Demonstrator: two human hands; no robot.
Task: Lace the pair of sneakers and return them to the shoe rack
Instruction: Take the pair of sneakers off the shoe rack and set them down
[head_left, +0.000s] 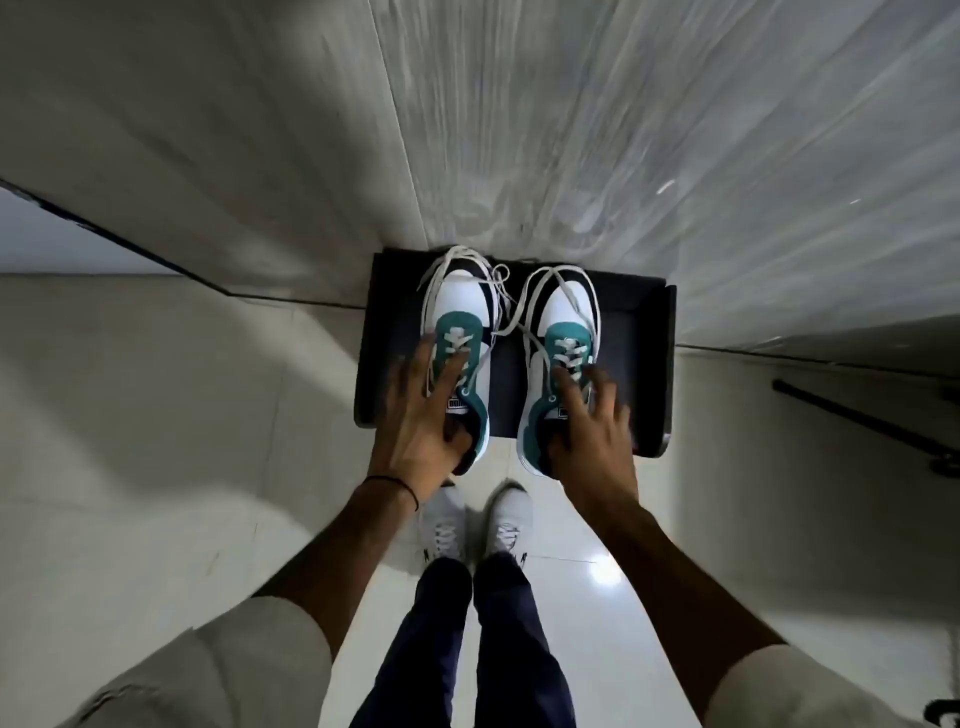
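Left sneaker: sitting on the dark shoe rack, long axis running straight away from the person, white toe pointing at the wall, teal heel overhanging the rack's near edge.
Right sneaker: lying just beside it and parallel, toe pointing the same way, heel also overhanging the near edge.
Laces: threaded through the teal eyelet panels; loose ends are trailing round both toes and crossing in the gap between the pair.
Left hand: resting on the left sneaker's tongue and collar, fingers straight and spread wide; the thumb is blurred, so I cannot tell whether it is hooking the collar.
Right hand: resting likewise on the right sneaker's collar, fingers splayed, thumb unclear.
Wristband: a thin black band is circling the left wrist.
Stance: the person is standing on the pale tiled floor in white shoes, toes pointing at the rack.
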